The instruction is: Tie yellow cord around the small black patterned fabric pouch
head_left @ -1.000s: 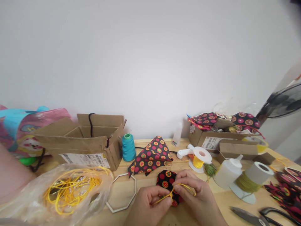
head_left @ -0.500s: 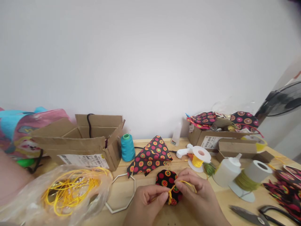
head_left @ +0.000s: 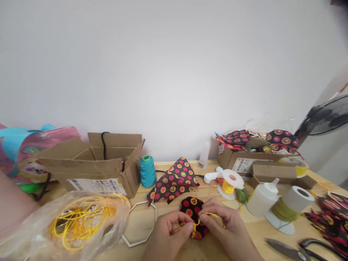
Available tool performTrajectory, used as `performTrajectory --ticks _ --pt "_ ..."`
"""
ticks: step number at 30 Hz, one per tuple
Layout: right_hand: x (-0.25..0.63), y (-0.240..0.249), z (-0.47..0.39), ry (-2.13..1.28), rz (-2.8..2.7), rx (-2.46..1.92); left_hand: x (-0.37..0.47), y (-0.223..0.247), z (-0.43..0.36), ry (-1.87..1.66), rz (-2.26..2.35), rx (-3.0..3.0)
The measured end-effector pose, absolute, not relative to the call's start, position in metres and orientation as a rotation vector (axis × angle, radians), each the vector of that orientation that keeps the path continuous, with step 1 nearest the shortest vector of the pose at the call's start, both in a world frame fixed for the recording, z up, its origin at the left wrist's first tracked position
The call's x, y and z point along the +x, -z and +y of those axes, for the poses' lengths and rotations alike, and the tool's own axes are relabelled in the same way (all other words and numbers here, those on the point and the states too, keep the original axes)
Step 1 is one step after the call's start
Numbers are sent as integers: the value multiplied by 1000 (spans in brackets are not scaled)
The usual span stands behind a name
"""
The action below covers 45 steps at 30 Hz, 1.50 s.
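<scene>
Between my hands lies a round black fabric piece [head_left: 191, 210] with red and yellow flower dots. A thin yellow cord [head_left: 213, 214] crosses over it and forms a small knotted part near its lower middle. My left hand [head_left: 172, 232] pinches the cord at the knot between thumb and forefinger. On the other side, my right hand [head_left: 224, 226] pinches the cord a short way off, with a loop of it curving above the knuckles. Both sets of fingers are closed, and the fingertips partly hide the knot and the lower fabric.
A plastic bag of yellow cord [head_left: 81, 221] and a white octagonal frame [head_left: 140, 243] are at left. Patterned cloth [head_left: 176, 179] lies behind, beside a blue thread cone [head_left: 147, 172]. At right are a yellow cord spool [head_left: 233, 178], white bottle [head_left: 261, 199], green cord spool [head_left: 286, 208] and scissors [head_left: 285, 248].
My right hand has shifted slightly left, closer to my left hand, so the stretch of cord between them is shorter. Both hands still pinch the cord.
</scene>
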State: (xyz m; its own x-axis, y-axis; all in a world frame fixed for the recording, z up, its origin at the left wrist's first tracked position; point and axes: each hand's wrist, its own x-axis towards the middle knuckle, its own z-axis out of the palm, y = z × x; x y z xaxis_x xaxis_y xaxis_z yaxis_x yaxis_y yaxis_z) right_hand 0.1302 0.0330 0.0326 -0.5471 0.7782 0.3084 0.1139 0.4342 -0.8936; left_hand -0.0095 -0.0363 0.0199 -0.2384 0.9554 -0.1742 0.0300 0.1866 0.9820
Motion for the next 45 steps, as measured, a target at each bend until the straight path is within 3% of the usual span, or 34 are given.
performTrajectory --ticks 5,13,21,28,45 --pt "128 -33 30 -1221 -1997 -785 -13 -13 -36 -1207 1441 978" --pt "123 -8 27 -1634 -1837 -592 -11 -17 -37 -1285 1362 918" --pt "126 -25 30 -1300 -1935 -905 -10 -17 -37 -1279 1483 961" --pt "127 -19 30 -1070 -2185 -789 -10 -18 -36 -1236 1465 952" --pt "130 -26 32 -999 -2248 -729 -9 -10 -36 -1206 1545 1004"
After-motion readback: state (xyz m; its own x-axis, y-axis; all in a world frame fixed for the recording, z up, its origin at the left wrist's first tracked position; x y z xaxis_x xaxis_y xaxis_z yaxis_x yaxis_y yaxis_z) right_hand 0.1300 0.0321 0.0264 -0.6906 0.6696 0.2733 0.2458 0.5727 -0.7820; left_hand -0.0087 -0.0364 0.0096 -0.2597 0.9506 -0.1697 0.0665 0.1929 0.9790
